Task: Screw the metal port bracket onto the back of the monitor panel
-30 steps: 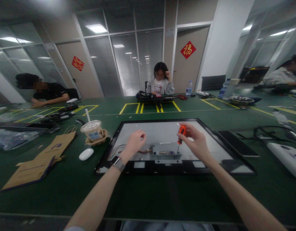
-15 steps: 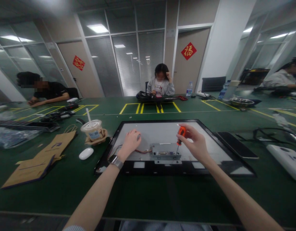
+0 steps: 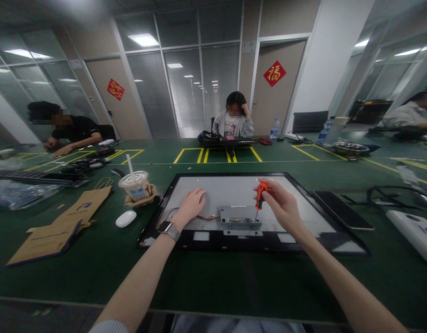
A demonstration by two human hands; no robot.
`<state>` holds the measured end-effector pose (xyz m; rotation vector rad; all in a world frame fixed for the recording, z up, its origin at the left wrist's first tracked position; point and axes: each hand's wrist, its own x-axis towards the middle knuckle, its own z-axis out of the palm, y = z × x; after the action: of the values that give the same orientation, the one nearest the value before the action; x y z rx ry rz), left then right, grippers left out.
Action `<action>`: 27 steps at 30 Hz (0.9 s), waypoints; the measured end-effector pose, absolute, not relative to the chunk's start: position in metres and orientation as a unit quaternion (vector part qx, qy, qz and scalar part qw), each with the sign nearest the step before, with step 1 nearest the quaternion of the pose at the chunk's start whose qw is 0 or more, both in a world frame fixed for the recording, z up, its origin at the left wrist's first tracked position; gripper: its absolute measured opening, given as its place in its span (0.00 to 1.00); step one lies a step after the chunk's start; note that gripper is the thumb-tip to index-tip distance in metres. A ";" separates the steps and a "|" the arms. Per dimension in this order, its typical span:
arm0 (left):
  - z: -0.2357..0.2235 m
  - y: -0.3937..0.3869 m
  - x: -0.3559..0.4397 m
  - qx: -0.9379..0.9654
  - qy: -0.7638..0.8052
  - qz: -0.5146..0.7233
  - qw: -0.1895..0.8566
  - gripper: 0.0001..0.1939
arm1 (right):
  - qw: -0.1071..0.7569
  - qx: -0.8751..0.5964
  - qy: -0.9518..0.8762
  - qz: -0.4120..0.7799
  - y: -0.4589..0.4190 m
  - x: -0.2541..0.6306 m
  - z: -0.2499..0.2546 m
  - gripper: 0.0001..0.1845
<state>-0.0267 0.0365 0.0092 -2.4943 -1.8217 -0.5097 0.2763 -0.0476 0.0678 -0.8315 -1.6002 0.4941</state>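
Observation:
My right hand (image 3: 283,203) grips a red-and-black screwdriver (image 3: 261,196), held nearly upright. The screwdriver's thin shaft points down at the right end of a metal bracket (image 3: 239,219) with connector ports. This bracket lies along the near side of a flat display panel (image 3: 230,194), which has a black frame and a pale grey back. On the panel's left part rests my left hand (image 3: 192,204), fingers stretched loosely over the surface. Brown wires (image 3: 208,217) run from under that hand to the bracket. The exact contact of the screwdriver tip is too small to tell.
Left of the panel are a lidded drink cup (image 3: 136,186), a white mouse (image 3: 126,218) and a paper bag (image 3: 78,208). To the right lie a dark flat slab (image 3: 341,210) and a white device (image 3: 411,236). Across the green table (image 3: 220,286) sits a person (image 3: 232,120).
My left hand has shifted slightly, and its fingers look flatter on the panel. The screwdriver stays at the bracket's right end. The whole view has moved a little.

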 end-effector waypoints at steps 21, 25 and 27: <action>0.004 0.036 -0.026 -0.797 -0.584 -0.147 0.037 0.19 | 0.634 -0.370 -0.663 0.145 -0.050 0.270 0.074 0.16; 0.003 0.036 -0.026 -0.798 -0.583 -0.145 0.035 0.20 | 0.599 -0.366 -0.685 0.193 -0.048 0.271 0.071 0.18; 0.003 0.037 -0.026 -0.798 -0.584 -0.145 0.036 0.20 | 0.584 -0.355 -0.698 0.215 -0.047 0.272 0.070 0.19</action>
<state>-0.0261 0.0366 0.0026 -2.4516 -1.7936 -0.4450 0.2720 -0.0471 0.0696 -0.8283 -1.6276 0.5011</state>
